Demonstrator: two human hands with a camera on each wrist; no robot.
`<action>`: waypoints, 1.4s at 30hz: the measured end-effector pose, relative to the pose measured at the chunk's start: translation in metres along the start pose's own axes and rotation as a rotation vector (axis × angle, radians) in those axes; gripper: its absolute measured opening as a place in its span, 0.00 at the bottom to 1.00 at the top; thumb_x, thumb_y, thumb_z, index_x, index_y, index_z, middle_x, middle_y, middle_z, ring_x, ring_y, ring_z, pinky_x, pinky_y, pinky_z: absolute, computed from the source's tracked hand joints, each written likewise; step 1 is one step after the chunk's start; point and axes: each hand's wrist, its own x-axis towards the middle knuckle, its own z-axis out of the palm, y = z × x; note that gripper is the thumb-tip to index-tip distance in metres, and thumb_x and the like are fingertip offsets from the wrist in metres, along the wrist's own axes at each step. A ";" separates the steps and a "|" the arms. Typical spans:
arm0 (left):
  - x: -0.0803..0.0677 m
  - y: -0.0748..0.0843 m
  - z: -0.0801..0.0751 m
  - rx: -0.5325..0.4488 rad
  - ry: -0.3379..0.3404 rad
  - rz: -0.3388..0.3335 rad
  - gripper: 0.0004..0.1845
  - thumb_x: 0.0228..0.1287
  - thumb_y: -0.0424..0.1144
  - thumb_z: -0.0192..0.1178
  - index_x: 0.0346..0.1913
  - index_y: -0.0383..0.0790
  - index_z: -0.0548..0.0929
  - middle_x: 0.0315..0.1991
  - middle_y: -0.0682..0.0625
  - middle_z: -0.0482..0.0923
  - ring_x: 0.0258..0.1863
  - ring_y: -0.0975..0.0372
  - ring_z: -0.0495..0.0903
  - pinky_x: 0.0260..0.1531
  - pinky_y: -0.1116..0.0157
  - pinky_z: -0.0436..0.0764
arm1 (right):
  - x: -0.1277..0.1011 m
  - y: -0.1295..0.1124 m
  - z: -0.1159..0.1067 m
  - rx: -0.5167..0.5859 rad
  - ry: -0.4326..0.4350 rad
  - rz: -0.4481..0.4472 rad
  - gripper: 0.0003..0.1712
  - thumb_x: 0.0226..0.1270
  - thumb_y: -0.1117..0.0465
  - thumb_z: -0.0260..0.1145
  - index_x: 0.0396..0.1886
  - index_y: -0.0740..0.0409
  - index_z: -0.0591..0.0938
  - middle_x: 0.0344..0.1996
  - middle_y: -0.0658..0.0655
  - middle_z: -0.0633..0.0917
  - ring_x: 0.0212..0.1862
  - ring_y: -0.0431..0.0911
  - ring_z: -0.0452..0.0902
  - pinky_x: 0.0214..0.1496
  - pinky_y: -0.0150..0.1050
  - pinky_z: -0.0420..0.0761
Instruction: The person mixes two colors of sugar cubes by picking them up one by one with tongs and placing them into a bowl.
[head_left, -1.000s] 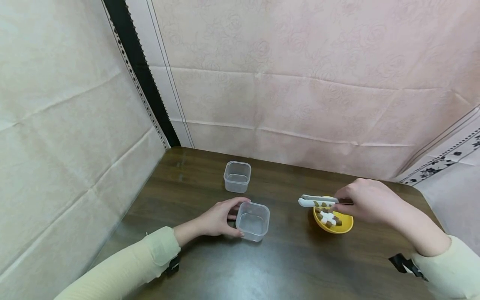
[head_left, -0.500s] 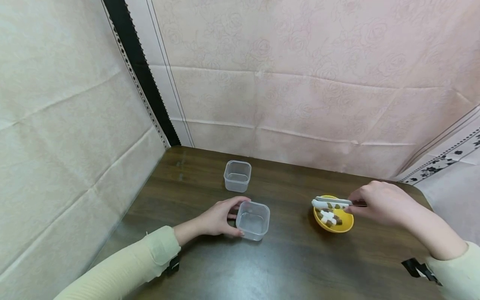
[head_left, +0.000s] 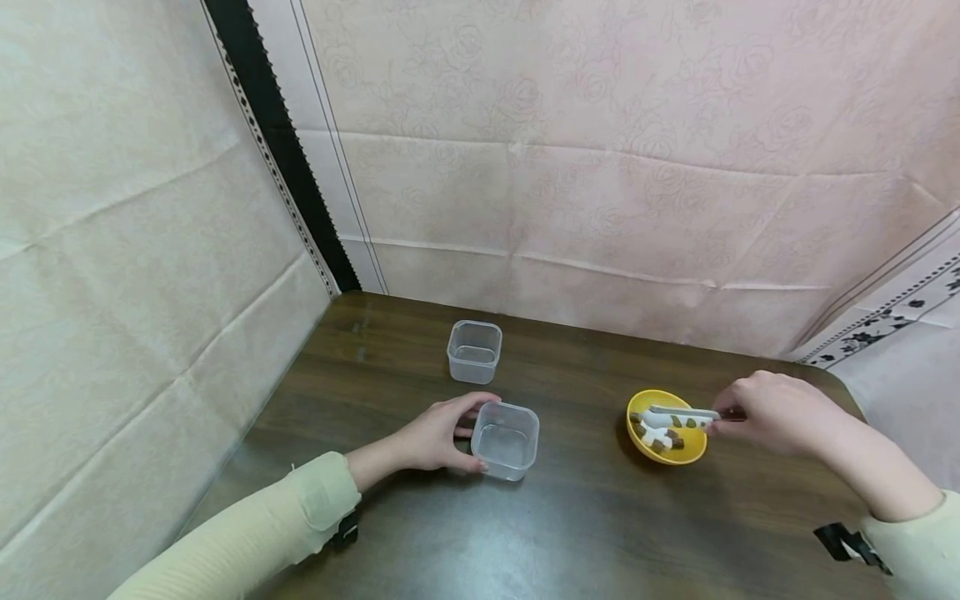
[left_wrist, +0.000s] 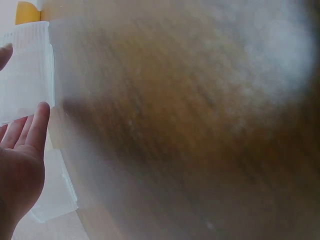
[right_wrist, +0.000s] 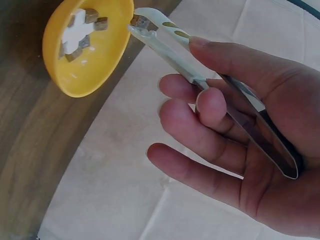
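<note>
My left hand (head_left: 442, 437) holds the side of a clear square plastic container (head_left: 506, 442), thumb on the near side and fingers on the far side. In the left wrist view the same container (left_wrist: 30, 70) stands on the table between thumb and fingers. My right hand (head_left: 780, 417) grips small tongs (head_left: 682, 414) with pale, green-spotted tips, held over a yellow bowl (head_left: 693, 450). White and brown cubes (head_left: 656, 437) lie in the bowl. The right wrist view shows a brown cube (right_wrist: 140, 21) between the tips of the tongs.
A second clear square container (head_left: 475, 354) stands behind the held one. The dark wood table (head_left: 585, 517) ends at a cloth-covered wall (head_left: 600, 208) at the back. More cloth (head_left: 150, 292) hangs along the left side.
My right hand has moved right and slightly toward me, bringing the tongs' tips lower over the bowl. The left hand and both containers have stayed put.
</note>
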 end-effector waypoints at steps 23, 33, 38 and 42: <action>0.000 0.002 0.000 0.001 -0.001 -0.005 0.48 0.54 0.30 0.83 0.77 0.42 0.68 0.70 0.42 0.74 0.69 0.49 0.79 0.60 0.63 0.86 | 0.003 0.007 0.022 0.143 -0.140 0.044 0.14 0.67 0.51 0.78 0.23 0.39 0.84 0.15 0.38 0.73 0.17 0.34 0.65 0.19 0.30 0.62; 0.001 0.003 0.000 -0.012 -0.006 0.008 0.49 0.54 0.30 0.82 0.78 0.38 0.67 0.70 0.40 0.74 0.69 0.48 0.79 0.60 0.63 0.86 | 0.002 0.010 0.022 0.164 -0.150 0.074 0.12 0.67 0.50 0.78 0.24 0.39 0.85 0.16 0.39 0.74 0.18 0.34 0.67 0.19 0.30 0.64; 0.001 0.001 0.000 -0.011 -0.007 0.006 0.48 0.55 0.30 0.82 0.78 0.40 0.68 0.70 0.40 0.75 0.69 0.48 0.79 0.60 0.63 0.85 | 0.001 0.014 0.020 0.089 -0.079 0.066 0.15 0.67 0.48 0.77 0.23 0.37 0.82 0.16 0.37 0.69 0.21 0.33 0.61 0.22 0.31 0.58; 0.000 0.001 0.000 -0.009 -0.005 0.004 0.48 0.55 0.30 0.82 0.77 0.42 0.68 0.71 0.40 0.74 0.69 0.49 0.78 0.60 0.64 0.85 | 0.000 0.015 0.019 0.066 -0.034 0.077 0.13 0.68 0.46 0.76 0.25 0.37 0.84 0.17 0.36 0.70 0.22 0.34 0.61 0.24 0.33 0.59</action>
